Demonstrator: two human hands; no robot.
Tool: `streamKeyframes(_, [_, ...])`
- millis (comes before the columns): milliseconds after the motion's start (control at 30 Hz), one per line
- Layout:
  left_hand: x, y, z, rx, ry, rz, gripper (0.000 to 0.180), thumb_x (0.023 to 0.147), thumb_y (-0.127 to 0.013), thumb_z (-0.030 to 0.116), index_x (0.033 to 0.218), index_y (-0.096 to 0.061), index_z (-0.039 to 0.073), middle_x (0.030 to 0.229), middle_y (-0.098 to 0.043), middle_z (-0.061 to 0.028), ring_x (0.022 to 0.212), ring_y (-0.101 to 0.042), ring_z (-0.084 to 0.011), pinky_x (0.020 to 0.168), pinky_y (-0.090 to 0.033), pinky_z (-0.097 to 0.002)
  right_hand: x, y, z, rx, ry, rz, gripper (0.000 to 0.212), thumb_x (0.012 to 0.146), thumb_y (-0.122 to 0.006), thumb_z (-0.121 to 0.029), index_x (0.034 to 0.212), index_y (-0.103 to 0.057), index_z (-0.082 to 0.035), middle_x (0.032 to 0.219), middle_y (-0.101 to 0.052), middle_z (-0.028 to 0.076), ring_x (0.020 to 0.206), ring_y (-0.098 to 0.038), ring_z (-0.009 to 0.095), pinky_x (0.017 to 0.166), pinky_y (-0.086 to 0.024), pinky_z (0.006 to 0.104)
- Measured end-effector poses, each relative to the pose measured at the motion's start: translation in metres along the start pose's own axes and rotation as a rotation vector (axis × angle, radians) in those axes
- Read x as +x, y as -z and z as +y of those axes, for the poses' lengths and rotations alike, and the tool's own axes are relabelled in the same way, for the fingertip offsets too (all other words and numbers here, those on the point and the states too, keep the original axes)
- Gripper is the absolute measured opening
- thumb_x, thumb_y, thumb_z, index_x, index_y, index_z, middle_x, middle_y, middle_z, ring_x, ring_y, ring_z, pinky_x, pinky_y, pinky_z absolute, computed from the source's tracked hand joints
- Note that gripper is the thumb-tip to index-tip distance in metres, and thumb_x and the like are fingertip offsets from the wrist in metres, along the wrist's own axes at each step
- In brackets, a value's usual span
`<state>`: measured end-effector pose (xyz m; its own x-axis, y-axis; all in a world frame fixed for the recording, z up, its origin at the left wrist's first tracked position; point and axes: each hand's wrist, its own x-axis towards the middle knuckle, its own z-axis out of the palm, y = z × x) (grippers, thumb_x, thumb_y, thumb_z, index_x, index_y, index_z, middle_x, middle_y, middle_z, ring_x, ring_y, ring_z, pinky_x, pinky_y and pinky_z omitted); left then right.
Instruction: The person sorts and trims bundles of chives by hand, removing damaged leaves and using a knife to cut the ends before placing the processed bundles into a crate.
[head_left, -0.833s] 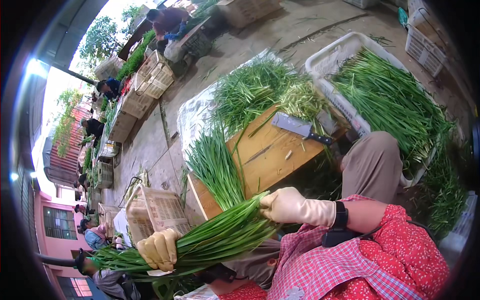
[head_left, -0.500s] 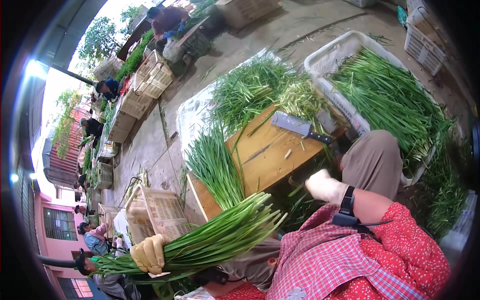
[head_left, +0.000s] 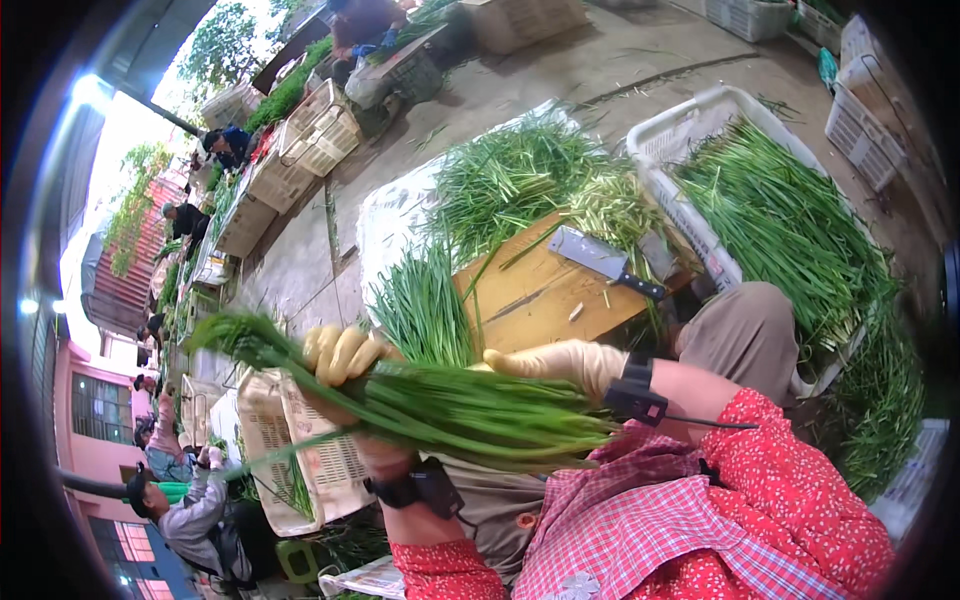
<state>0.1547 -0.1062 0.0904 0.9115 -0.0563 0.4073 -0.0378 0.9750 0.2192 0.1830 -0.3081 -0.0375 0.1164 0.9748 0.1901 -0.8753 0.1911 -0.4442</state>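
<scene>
My left hand [head_left: 345, 355], in a cream rubber glove, is closed round a long bunch of green garlic chives [head_left: 480, 410]. The bunch lies across my body, leafy tips to the left and stem ends to the right, somewhat blurred. My gloved right hand [head_left: 560, 366] is just beyond the bunch, its thumb stretched out to the left; its other fingers are partly hidden by the stalks. Beyond my hands is a wooden board [head_left: 530, 290] with a cleaver [head_left: 590, 250] lying on it. Another chive bundle [head_left: 425, 305] rests at the board's left side.
Loose greens [head_left: 520, 180] and pale trimmed stalks [head_left: 615, 212] are heaped past the board on a white sheet [head_left: 385, 230]. A white crate [head_left: 690, 125] full of chives stands at right. At lower left is an empty plastic basket [head_left: 325, 470]. Several people work farther off.
My left hand has lifted the bunch and brought it up and to the right. My right hand has moved left from above my knee to beside the bunch.
</scene>
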Motion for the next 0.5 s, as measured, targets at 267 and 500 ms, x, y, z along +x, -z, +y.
streamKeyframes(267, [0.012, 0.077, 0.017, 0.155, 0.124, 0.400, 0.024, 0.095, -0.060, 0.031, 0.086, -0.055, 0.008, 0.075, -0.052, -0.0003, 0.072, -0.051, -0.0127, 0.074, -0.048, -0.0304, -0.063, 0.035, 0.055, 0.773, -0.003, 0.052, 0.069, 0.096, -0.049, -0.051, 0.146, -0.038, -0.005, 0.147, -0.043, 0.014, 0.135, -0.040, 0.027, 0.112, -0.036, 0.0472])
streamKeyframes(500, [0.020, 0.133, -0.008, 0.516, 0.001, 0.934, 0.023, 0.090, -0.060, 0.030, 0.077, -0.058, 0.011, 0.066, -0.062, -0.0044, 0.062, -0.063, -0.0183, 0.059, -0.054, -0.0292, -0.081, 0.009, 0.063, 0.341, -0.033, 0.245, 0.085, 0.081, -0.072, -0.051, 0.145, -0.038, -0.006, 0.143, -0.048, 0.014, 0.128, -0.049, 0.026, 0.109, -0.038, 0.0450])
